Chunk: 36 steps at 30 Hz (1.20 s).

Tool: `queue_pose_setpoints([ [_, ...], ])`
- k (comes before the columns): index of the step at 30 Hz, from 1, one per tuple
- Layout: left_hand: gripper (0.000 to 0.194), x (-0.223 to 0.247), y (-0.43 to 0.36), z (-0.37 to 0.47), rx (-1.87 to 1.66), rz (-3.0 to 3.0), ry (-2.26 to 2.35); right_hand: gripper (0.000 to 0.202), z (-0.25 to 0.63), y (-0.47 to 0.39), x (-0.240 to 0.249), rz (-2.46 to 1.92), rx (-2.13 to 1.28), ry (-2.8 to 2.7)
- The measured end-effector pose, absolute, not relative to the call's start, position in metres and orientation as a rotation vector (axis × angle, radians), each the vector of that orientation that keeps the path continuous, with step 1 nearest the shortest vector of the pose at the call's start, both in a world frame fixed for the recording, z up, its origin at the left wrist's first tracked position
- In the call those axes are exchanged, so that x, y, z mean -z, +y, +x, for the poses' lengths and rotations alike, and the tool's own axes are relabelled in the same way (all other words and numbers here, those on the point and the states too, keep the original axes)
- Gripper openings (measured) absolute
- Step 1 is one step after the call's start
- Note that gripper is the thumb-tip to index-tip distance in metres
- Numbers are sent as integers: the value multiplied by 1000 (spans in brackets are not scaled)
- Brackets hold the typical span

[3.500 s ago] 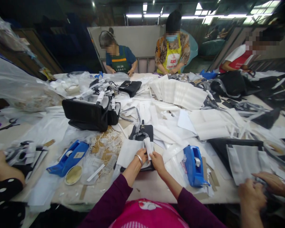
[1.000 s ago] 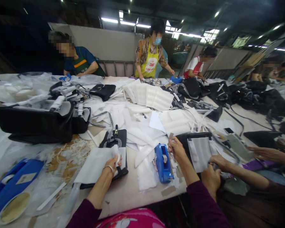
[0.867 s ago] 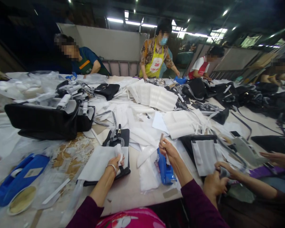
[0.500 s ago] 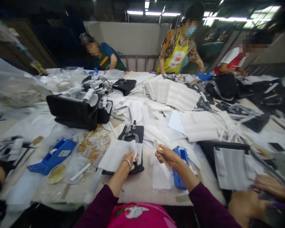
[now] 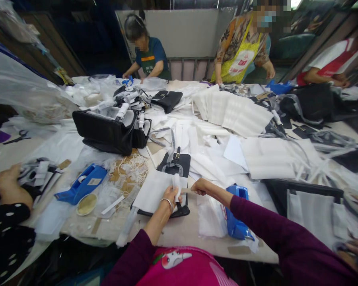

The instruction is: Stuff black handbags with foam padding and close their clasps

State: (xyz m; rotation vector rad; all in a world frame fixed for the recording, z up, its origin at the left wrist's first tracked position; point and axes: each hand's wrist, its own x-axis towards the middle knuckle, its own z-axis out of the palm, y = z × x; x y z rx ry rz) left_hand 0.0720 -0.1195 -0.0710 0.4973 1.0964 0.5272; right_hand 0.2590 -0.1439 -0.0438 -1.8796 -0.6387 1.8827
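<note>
A small black bag [image 5: 183, 162] with a buckle lies in front of me, partly covered by a white foam sheet [image 5: 150, 190]. My left hand [image 5: 170, 195] is closed round a rolled white foam strip [image 5: 176, 181] on top of the bag. To its right, my right hand [image 5: 199, 186] pinches a thin tan strip [image 5: 186, 190], whose far end reaches the white foam by my left fingers. A blue tape dispenser [image 5: 237, 214] stands right of the bag, under my right forearm.
Another blue dispenser [image 5: 82, 183] and a round yellowish dish [image 5: 87, 204] lie left. A large black bag [image 5: 104, 131] stands behind them. White foam sheets [image 5: 229, 107] pile up ahead. Several people work around the table, one hand [image 5: 10, 182] at far left.
My right hand has moved left with the tan strip, bringing it to the foam by my left hand. My left hand keeps its hold. The whole view has shifted.
</note>
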Motion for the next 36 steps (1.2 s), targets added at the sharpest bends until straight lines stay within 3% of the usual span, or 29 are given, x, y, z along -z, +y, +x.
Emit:
queue_pose_setpoints([
  [6, 27, 71, -120, 75, -543, 488, 1130, 18, 242, -132, 63, -1737, -2021, -646],
  [14, 35, 76, -121, 73, -557, 539, 1078, 10, 238, -127, 64, -1582, -1955, -758],
  [32, 44, 75, -122, 72, -550, 600, 1058, 20, 249, -128, 57, -1462, -1883, -985],
  [34, 44, 76, -122, 72, -557, 605, 1068, 27, 258, -135, 50, -1388, -1899, -1052],
  [36, 42, 78, -123, 71, -557, 610, 1073, 48, 267, -143, 45, -1272, -1900, -1105],
])
